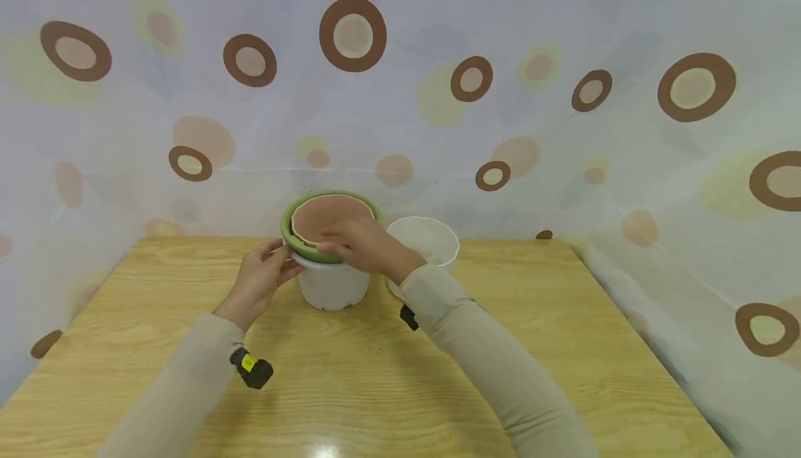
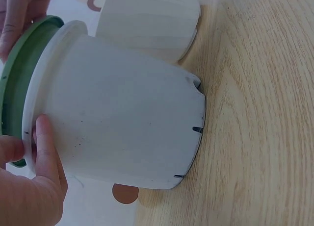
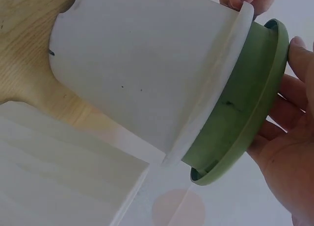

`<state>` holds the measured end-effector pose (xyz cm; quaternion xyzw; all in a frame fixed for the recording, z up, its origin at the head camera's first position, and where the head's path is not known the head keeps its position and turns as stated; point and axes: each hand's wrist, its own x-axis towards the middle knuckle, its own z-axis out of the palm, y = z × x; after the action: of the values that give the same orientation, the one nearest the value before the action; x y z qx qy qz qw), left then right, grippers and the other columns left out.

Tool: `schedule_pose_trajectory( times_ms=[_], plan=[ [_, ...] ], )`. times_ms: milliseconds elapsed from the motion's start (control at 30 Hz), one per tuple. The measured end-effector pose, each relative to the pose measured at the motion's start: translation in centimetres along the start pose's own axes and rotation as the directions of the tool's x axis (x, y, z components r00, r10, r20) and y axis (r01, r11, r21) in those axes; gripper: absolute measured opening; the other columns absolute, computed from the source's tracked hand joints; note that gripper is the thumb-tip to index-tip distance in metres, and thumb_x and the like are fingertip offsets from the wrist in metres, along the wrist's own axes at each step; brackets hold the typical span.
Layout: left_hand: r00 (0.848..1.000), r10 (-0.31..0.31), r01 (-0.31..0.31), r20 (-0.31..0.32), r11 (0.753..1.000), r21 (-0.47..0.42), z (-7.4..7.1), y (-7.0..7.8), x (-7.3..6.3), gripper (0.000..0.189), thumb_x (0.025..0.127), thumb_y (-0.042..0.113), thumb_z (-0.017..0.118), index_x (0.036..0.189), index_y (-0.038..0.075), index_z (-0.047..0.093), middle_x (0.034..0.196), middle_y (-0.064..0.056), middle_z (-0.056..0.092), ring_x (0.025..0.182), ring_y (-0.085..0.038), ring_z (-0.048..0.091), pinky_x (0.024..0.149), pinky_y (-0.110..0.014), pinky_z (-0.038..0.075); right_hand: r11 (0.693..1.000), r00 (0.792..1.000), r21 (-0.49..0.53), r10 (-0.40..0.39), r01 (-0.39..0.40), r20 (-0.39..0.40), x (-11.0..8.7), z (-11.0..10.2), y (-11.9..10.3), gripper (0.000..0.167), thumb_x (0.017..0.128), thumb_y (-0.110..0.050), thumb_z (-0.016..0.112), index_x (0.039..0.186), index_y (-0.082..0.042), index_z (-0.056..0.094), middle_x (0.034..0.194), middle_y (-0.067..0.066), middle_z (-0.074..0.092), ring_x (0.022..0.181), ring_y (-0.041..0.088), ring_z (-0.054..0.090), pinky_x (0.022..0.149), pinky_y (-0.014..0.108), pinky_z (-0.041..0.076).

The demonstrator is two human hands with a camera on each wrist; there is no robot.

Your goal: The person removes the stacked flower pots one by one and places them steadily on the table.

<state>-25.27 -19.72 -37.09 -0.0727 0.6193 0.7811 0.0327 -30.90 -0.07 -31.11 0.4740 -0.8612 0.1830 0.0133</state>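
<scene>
A white flower pot (image 1: 332, 285) stands upright on the table, with a green flower pot (image 3: 240, 98) nested in its mouth, its rim raised above the white one. Inside the green pot sits a reddish-brown flower pot (image 1: 313, 218) with a pale rim edge. My left hand (image 1: 263, 270) grips the white pot's rim from the left, fingertips below the lip and thumb near the green rim. My right hand (image 1: 359, 242) reaches over the near right side and pinches the brown pot's wall, fingers inside and thumb at the green rim. I cannot tell if it also grips the green pot.
Right beside the nested pots stands another white pot (image 1: 425, 232), partly hidden behind my right forearm. The wooden table (image 1: 350, 388) ends at the back against a patterned cloth (image 1: 400, 131) with brown rings, which also hangs along both sides.
</scene>
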Motion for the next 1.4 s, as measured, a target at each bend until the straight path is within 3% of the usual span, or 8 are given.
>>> schedule_pose_trajectory(
  times_ms=[200,300,400,467,733,967,1200,1400],
  plan=[
    [1.000,-0.014,0.014,-0.005,1.000,-0.019,-0.4,-0.1,-0.2,0.058,0.102,0.015,0.043,0.152,0.002,0.018,0.133,-0.014,0.039,0.090,-0.001,0.061,0.094,-0.017,0.052,0.998,0.999,0.058,0.024,-0.026,0.021,0.4,0.1,-0.2,0.037,0.098,-0.029,0.056,0.119,0.000,0.066,0.120,0.012,0.065,0.112,0.021,0.062,0.100,0.031,0.051],
    [1.000,-0.015,0.015,0.008,1.000,-0.020,-0.2,-0.2,-0.1,0.058,0.102,0.016,0.044,0.152,0.002,0.017,0.135,-0.014,0.038,0.091,-0.001,0.061,0.095,-0.017,0.051,0.999,0.999,0.036,0.023,-0.023,0.026,0.3,0.1,-0.1,0.031,0.099,-0.028,0.055,0.110,-0.004,0.070,0.104,0.007,0.071,0.094,0.015,0.065,0.085,0.024,0.054],
    [1.000,-0.015,0.015,0.009,1.000,-0.021,0.2,-0.2,0.2,0.058,0.102,0.017,0.044,0.152,0.002,0.018,0.137,-0.015,0.037,0.091,-0.001,0.061,0.095,-0.018,0.051,0.999,1.000,0.032,0.001,-0.001,0.021,0.2,0.0,0.3,0.026,0.099,-0.025,0.054,0.098,-0.008,0.073,0.080,0.003,0.069,0.072,0.010,0.058,0.067,0.019,0.048],
    [1.000,-0.016,0.016,0.005,1.000,-0.024,0.2,-0.2,0.3,0.058,0.102,0.016,0.044,0.152,0.001,0.019,0.136,-0.015,0.037,0.090,-0.002,0.062,0.094,-0.018,0.052,1.000,1.000,0.025,-0.011,0.011,0.016,0.3,0.0,0.4,0.025,0.099,-0.023,0.054,0.096,-0.008,0.074,0.076,0.002,0.067,0.069,0.009,0.055,0.064,0.018,0.044],
    [1.000,-0.015,0.015,0.006,1.000,-0.013,0.1,-0.2,0.3,0.059,0.102,0.017,0.045,0.152,0.002,0.018,0.135,-0.014,0.038,0.091,-0.002,0.061,0.094,-0.018,0.052,0.999,0.999,0.035,0.025,-0.027,0.036,0.7,-0.3,0.2,0.023,0.097,-0.022,0.059,0.106,-0.008,0.074,0.102,0.002,0.072,0.093,0.011,0.063,0.081,0.017,0.052],
    [1.000,-0.008,0.008,0.008,1.000,-0.018,0.1,-0.3,0.3,0.059,0.102,0.017,0.046,0.152,0.001,0.019,0.132,-0.013,0.040,0.090,-0.003,0.062,0.093,-0.018,0.053,0.999,0.999,-0.004,0.032,-0.031,0.036,0.9,-0.6,0.1,0.021,0.095,-0.021,0.061,0.103,-0.007,0.075,0.100,0.002,0.073,0.092,0.012,0.064,0.083,0.018,0.052],
    [1.000,-0.015,0.015,-0.002,1.000,-0.017,0.1,-0.3,0.3,0.059,0.101,0.018,0.047,0.152,0.002,0.020,0.132,-0.013,0.040,0.089,-0.003,0.062,0.092,-0.018,0.053,0.976,0.990,-0.207,0.094,-0.071,0.104,1.5,-1.0,-1.0,0.021,0.095,-0.026,0.061,0.105,-0.014,0.075,0.102,-0.002,0.072,0.100,0.013,0.064,0.103,0.029,0.046],
    [1.000,-0.006,0.006,-0.003,1.000,-0.011,0.1,-0.2,0.3,0.058,0.101,0.016,0.047,0.151,0.001,0.021,0.129,-0.011,0.041,0.088,-0.003,0.062,0.091,-0.018,0.054,0.951,0.979,-0.286,0.156,-0.113,0.132,2.1,-0.9,-1.7,0.017,0.095,-0.023,0.062,0.092,-0.015,0.077,0.086,-0.005,0.072,0.083,0.009,0.062,0.093,0.027,0.049]
  ],
)
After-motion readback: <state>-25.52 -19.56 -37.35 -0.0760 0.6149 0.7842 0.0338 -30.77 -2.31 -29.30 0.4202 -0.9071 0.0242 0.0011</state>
